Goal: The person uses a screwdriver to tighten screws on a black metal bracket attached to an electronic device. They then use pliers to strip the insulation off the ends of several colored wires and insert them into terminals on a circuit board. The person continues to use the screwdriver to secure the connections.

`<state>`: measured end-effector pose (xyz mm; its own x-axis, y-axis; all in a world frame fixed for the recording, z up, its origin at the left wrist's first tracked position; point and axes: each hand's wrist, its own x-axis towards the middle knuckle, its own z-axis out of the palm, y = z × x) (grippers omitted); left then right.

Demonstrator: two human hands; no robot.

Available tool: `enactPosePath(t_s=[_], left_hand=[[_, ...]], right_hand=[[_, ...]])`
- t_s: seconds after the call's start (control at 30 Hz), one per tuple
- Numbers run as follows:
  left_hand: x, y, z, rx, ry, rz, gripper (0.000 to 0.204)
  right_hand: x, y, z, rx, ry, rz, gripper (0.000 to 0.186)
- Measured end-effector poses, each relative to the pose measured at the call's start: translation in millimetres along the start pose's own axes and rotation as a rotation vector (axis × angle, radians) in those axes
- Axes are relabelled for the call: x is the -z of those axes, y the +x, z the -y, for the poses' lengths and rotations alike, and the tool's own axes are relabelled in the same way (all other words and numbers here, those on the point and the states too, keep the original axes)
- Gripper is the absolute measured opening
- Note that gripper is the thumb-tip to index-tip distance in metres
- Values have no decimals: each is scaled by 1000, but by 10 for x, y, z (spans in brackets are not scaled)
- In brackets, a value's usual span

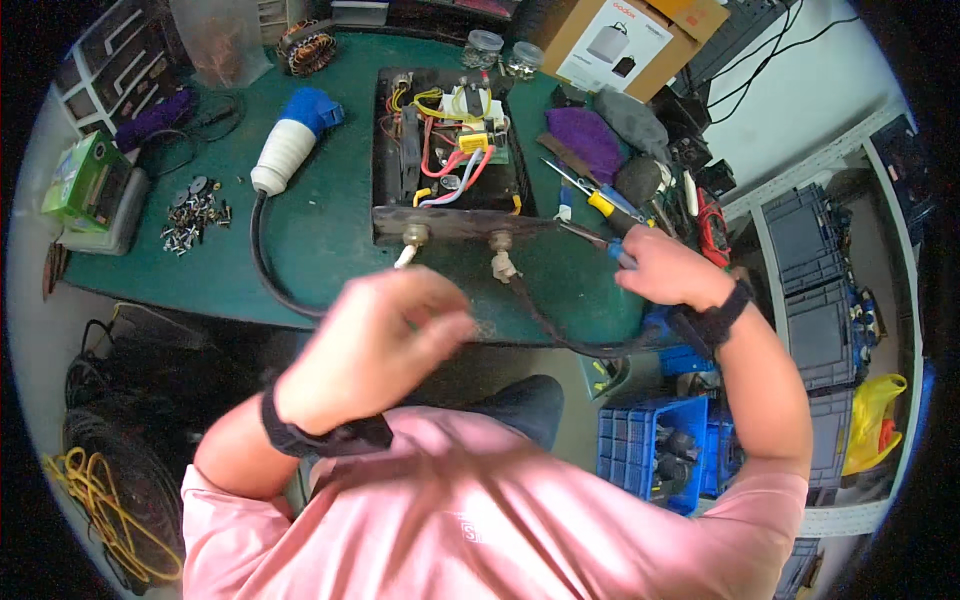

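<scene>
On the green bench sits an open black metal case point(385, 225) with coloured wires and a circuit board inside. Two cable glands are on its near side; a thick black cable point(540, 318) leaves the right one through whitish wrapping. In front of the left gland point(414, 236), my left hand point(375, 340) hovers, somewhat blurred, with fingers loosely curled, thumb apart and nothing visible in it. My right hand point(672, 268) is closed round the blue handles of a pair of pliers point(597, 240), whose jaws point left toward the case. Its palm side is hidden.
A large blue-and-white industrial plug point(292, 140) lies left of the case, near a pile of screws point(195, 215). Screwdrivers point(605, 205), a purple cloth point(585, 143) and a red multimeter point(713, 228) crowd the right. A blue crate point(625, 450) stands below the bench.
</scene>
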<state>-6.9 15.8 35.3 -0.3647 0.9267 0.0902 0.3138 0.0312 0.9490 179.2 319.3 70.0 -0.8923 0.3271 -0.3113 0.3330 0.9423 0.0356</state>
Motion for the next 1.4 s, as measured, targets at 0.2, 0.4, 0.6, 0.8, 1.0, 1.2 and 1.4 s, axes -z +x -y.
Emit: enactPosePath(t_s=[0.2,0.4,0.6,0.8,1.0,1.2,1.4], left_hand=[[510,221,249,-41,488,-430,36],[352,288,307,-139,766,-288,66],[442,407,317,-151,983,-165,50],[463,473,398,-207,1158,-76,28],[422,486,364,-143,1398,23,15],[333,463,358,-137,1491,26,10],[286,369,403,-163,1536,40,5]], right_hand=[[-263,292,-24,-120,-53,-66,32],[-84,185,287,-32,-91,-370,33],[-25,353,911,296,58,-596,27],[-150,484,954,306,-75,-674,4],[-181,477,1036,336,-95,-662,4],[-250,449,1028,334,-109,-702,3],[-375,380,1097,320,-186,-738,4]])
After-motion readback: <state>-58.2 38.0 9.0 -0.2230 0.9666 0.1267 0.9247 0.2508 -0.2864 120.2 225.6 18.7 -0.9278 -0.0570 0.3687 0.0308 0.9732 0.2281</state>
